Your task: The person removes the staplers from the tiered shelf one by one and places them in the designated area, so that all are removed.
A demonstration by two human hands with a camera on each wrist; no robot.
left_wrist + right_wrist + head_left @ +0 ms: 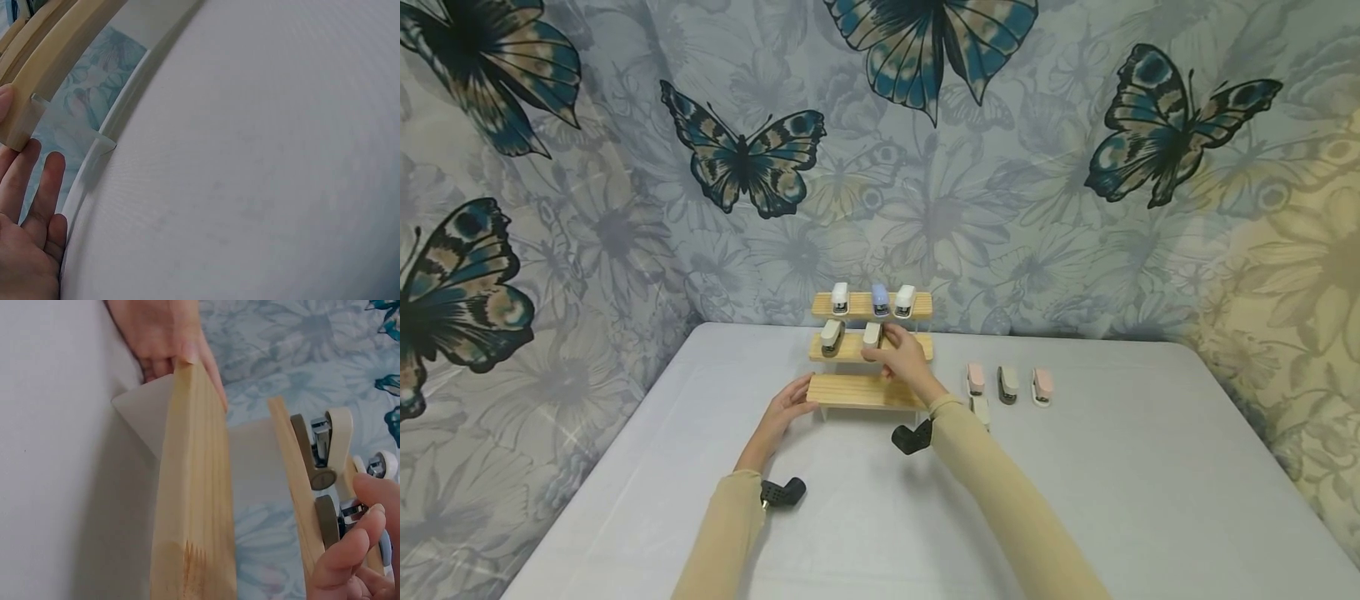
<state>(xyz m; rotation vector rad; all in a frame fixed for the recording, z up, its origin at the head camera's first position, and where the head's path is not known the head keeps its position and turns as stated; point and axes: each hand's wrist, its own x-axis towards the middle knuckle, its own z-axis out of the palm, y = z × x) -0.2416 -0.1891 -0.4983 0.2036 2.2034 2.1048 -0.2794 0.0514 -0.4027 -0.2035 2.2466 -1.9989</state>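
A three-tier wooden display stand with clear side supports stands on the table. My left hand grips the left end of its lowest board, thumb on the wood and fingers around the edge, as the left wrist view shows. On the middle board, my right hand pinches a small cream stapler between thumb and fingers. Another cream stapler with a dark base sits to its left on that board. Along the top board are a white stapler, a blue stapler and a second white stapler.
Right of the stand, a pink stapler, a grey-green stapler and another pink stapler lie on the white table. A pale stapler is partly hidden by my right sleeve. Butterfly-patterned cloth hangs behind.
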